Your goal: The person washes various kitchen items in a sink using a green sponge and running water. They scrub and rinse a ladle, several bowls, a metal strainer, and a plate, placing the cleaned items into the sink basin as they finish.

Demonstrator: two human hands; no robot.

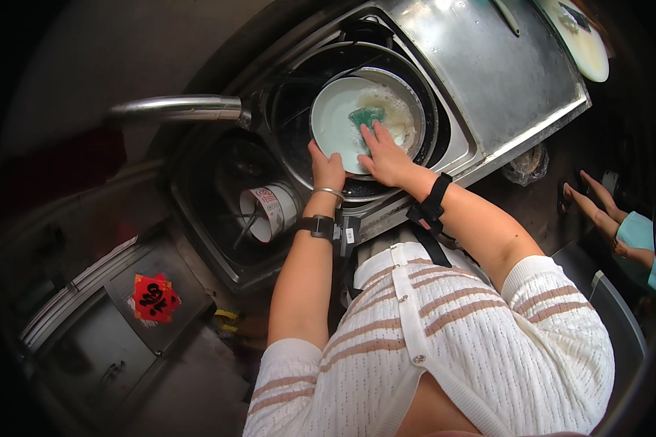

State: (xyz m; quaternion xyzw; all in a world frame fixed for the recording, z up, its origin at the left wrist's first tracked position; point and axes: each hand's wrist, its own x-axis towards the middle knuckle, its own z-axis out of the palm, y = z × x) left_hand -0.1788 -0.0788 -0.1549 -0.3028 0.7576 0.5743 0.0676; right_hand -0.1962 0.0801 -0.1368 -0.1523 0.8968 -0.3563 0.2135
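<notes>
A white plate or shallow bowl [333, 123] is held at its near rim by my left hand [328, 166], thumb on top. My right hand [385, 155] lies over the plate with its fingertips at a green scouring pad [367, 117]; whether the fingers grip the pad or only press on it, I cannot tell. Under the plate is a round pan [415, 104] with foamy, yellowish water, and this sits in a larger dark pan or basin [434, 117] over the sink. The undersides of both hands are hidden.
A steel faucet [180, 108] reaches in from the left. A printed paper tub [270, 212] lies in the left sink basin [235, 267]. Right of the sink is a steel counter [492, 71] with a pale-handled utensil [507, 17]; a white cutting board [585, 49] lies beyond. Another person [598, 210] is at the far right.
</notes>
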